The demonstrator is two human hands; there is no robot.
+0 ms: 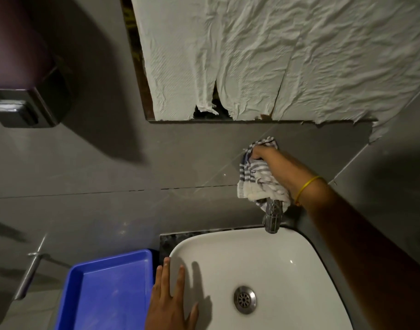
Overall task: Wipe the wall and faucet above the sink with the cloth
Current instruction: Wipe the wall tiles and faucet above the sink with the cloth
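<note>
My right hand bunches the striped cloth against the grey wall above the faucet; my left hand, fingers spread flat and empty, rests on the sink rim.

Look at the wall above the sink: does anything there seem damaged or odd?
Yes. The framed panel above the grey tiled wall is covered with crumpled white paper, torn along its lower edge with a dark gap showing. Meanwhile the right hand presses the striped cloth against the wall above the metal faucet.
</note>
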